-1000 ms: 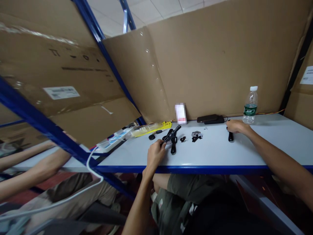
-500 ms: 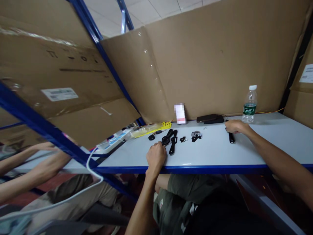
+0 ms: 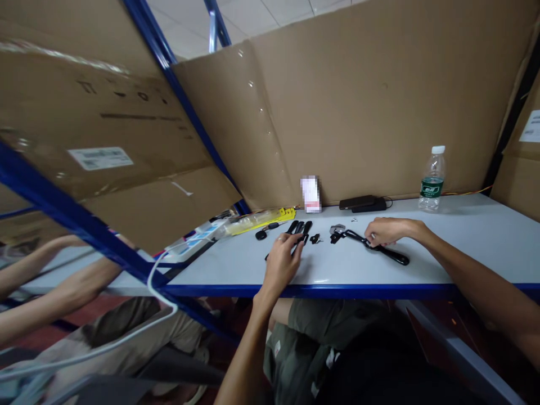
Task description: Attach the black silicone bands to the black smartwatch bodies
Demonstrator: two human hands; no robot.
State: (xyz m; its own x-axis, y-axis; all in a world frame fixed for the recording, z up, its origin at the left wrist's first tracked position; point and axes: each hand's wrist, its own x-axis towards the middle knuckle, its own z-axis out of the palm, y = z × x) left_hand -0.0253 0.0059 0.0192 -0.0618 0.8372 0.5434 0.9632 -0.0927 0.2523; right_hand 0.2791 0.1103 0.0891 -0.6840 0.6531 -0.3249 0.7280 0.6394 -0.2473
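Observation:
My left hand (image 3: 282, 262) rests on the pale table (image 3: 422, 270), its fingers holding a bunch of black strap-like parts (image 3: 300, 230). My right hand (image 3: 386, 230) grips a long black handle-shaped part (image 3: 390, 254) that lies slanted across the table. Between the hands lie small black clips (image 3: 315, 239) and a small grey-and-black piece (image 3: 337, 232). A small black fob (image 3: 262, 235) lies left of the left hand.
At the back stand a water bottle (image 3: 430, 180), a black phone on a power bank (image 3: 361, 203), a white card (image 3: 311, 194) and a yellow packet (image 3: 261, 220). Cardboard walls surround the table. Another person's arms (image 3: 50, 281) and a power strip (image 3: 194, 242) are at the left.
My right hand has carried the long black part from the back right toward the middle and front of the table. My left hand moved forward onto the black strap-like parts.

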